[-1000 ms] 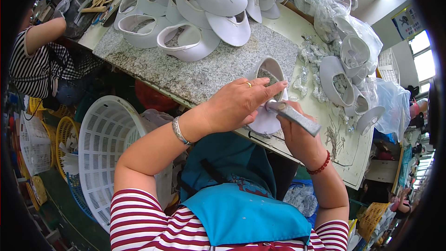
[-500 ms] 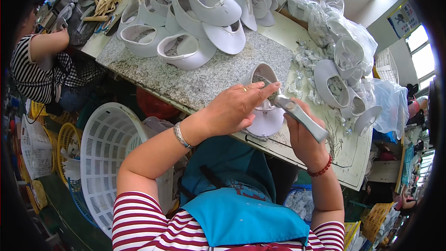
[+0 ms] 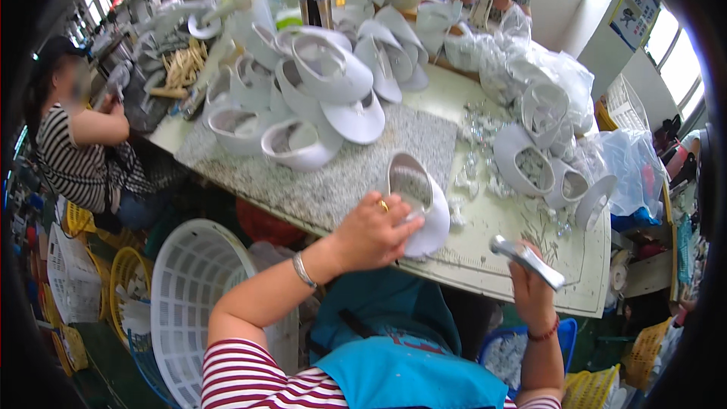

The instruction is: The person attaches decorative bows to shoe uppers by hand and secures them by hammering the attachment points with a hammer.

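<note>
At the near edge of the speckled stone slab [image 3: 318, 182], a white shoe [image 3: 415, 204] is pinned by the left hand [image 3: 371, 233], whose fingers are curled over its near rim with the opening turned upward. The shoe's long axis runs away from the person and slightly to the left, heel end nearest. The right hand [image 3: 530, 295] is held well to the right of it, past the table edge [image 3: 485, 284], closed around a grey metal tool [image 3: 526, 261] whose length slants from upper left to lower right. The tool's upper tip points back toward the shoe, but a clear gap lies between them; of the 2 hands only the left is touching the shoe.

Between tool and shoe, small clear bits [image 3: 485, 182] are scattered on the pale tabletop. Farther right, 3 or so more white shoes [image 3: 530, 163] are lying beside crumpled plastic bags [image 3: 545, 76]. Behind the slab, a heap of white shoes [image 3: 318, 91] is piled. A white plastic basket [image 3: 193, 295] is seen below the left forearm, and a person in a striped top [image 3: 72, 151] is seated at the left end of the table.
</note>
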Demonstrator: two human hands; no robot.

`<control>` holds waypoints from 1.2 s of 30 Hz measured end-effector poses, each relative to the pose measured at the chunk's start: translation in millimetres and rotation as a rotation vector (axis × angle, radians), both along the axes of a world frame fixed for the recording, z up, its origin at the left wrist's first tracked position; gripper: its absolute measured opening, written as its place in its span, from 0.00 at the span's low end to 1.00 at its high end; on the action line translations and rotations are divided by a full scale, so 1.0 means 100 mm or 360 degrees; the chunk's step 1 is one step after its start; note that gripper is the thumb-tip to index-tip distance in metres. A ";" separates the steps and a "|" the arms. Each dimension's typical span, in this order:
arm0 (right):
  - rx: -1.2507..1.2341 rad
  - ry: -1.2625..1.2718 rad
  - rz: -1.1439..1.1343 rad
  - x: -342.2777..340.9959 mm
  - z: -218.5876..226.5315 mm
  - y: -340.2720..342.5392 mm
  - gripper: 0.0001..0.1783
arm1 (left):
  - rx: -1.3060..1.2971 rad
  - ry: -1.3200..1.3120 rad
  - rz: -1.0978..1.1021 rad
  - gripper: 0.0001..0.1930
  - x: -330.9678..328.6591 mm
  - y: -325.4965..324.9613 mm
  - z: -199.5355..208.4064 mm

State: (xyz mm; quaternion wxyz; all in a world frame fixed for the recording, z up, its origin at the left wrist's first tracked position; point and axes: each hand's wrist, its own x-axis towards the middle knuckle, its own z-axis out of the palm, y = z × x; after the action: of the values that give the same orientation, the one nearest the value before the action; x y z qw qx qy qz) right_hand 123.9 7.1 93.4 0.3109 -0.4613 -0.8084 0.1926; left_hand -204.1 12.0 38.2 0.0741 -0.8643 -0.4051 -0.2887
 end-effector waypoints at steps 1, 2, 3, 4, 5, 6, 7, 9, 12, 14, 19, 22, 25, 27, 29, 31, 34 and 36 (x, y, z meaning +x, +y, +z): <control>-0.0083 0.0015 -0.0148 0.16 0.01 -0.08 0.14 | 0.0036 0.0010 -0.0007 0.25 0.01 0.00 -0.01; -0.0180 0.0032 -0.0294 0.34 -0.01 -0.15 0.14 | 0.0061 0.0019 -0.0014 0.24 0.04 0.00 -0.04; -0.0167 0.0071 -0.0404 0.51 -0.05 -0.19 0.14 | 0.0090 0.0041 -0.0013 0.24 0.06 0.00 -0.02; -0.0161 0.0109 -0.0513 0.71 -0.11 -0.22 0.14 | 0.0133 0.0037 -0.0031 0.23 0.09 -0.01 -0.01; 0.0051 0.0067 -0.0600 0.97 -0.31 -0.23 0.15 | 0.0175 0.0029 -0.0052 0.22 0.10 0.01 0.02; 0.0261 0.0025 -0.0691 1.20 -0.49 -0.20 0.16 | 0.0194 0.0045 -0.0054 0.22 0.11 0.07 0.09; 0.0258 0.0026 -0.0654 1.37 -0.51 -0.19 0.18 | 0.0312 0.0019 0.0001 0.20 0.10 0.12 0.19; 0.0266 -0.0236 -0.0814 1.58 -0.52 -0.20 0.19 | 0.0531 0.0020 0.0115 0.17 0.05 0.30 0.42; 0.0173 -0.0590 -0.1108 1.79 -0.65 -0.16 0.22 | 0.0770 0.0046 0.0442 0.14 -0.14 0.80 0.87; 0.0361 -0.0703 -0.1198 1.95 -0.82 -0.16 0.24 | 0.0921 -0.0051 0.0634 0.17 -0.32 1.27 1.09; 0.0362 -0.0744 -0.1152 1.99 -0.86 -0.09 0.27 | 0.0334 0.0114 0.1310 0.24 -0.46 1.93 0.97; 0.0300 -0.0662 -0.1039 1.95 -0.80 -0.05 0.28 | 0.0307 0.0241 0.0856 0.26 0.10 1.96 0.88; 0.0288 -0.0635 -0.1014 1.95 -0.72 0.03 0.28 | 0.0116 0.0306 0.0271 0.27 0.87 1.92 0.76; 0.0340 -0.0677 -0.0969 1.97 -0.74 0.14 0.28 | 0.0092 0.0293 0.0013 0.24 1.36 1.97 0.56; 0.0316 -0.0699 -0.1007 1.93 -0.72 0.24 0.28 | 0.0073 0.0275 -0.0126 0.23 1.76 2.07 0.37; 0.0285 -0.0707 -0.1023 1.86 -0.69 0.28 0.28 | -0.0468 0.0416 -0.0033 0.19 2.00 2.10 0.33; 0.0419 -0.0677 -0.1049 1.88 -0.77 0.21 0.28 | -0.0538 0.0160 -0.0189 0.15 2.08 2.04 0.40; 0.0421 -0.0633 -0.1065 1.90 -0.78 0.18 0.28 | -0.0267 0.0126 -0.0322 0.12 2.06 1.86 0.38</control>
State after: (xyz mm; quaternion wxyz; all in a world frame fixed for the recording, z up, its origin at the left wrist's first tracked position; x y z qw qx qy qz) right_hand 314.1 24.9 15.2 0.2507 -0.6831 -0.6758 -0.1176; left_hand 2.2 197.8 76.1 -0.0120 -0.9147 -0.3353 -0.2254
